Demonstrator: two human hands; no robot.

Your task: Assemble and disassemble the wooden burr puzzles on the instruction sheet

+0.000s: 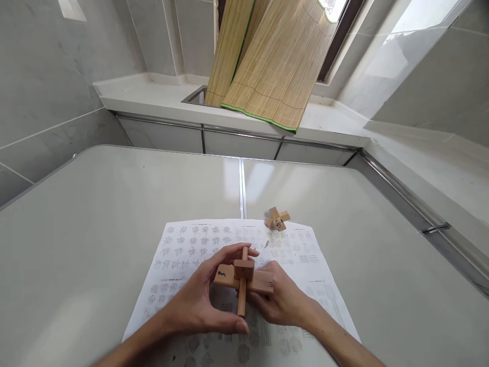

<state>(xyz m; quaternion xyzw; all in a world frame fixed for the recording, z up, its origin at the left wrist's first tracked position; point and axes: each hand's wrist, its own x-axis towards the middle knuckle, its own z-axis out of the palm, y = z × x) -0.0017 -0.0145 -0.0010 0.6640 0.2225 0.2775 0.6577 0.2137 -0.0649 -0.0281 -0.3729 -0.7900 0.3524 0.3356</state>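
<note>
A wooden interlocking puzzle (243,270) is held above the printed sheet, with a dark mark on its left arm and an upright bar through its middle. My left hand (202,300) curves round its left side, fingertips near the bar's far end and thumb by its near end. My right hand (280,298) is closed on the puzzle's right side, its fingers partly hidden beneath the wood. Beyond the hands, a smaller wooden puzzle (277,219), also marked, rests at the sheet's far edge.
Large paper sheet (153,285) printed with small diagrams lies on the pale table (95,229), which has a metal seam down its middle. Behind stands a white ledge (153,97) with a bamboo mat (275,66) hanging over it. Tiled walls rise on both sides.
</note>
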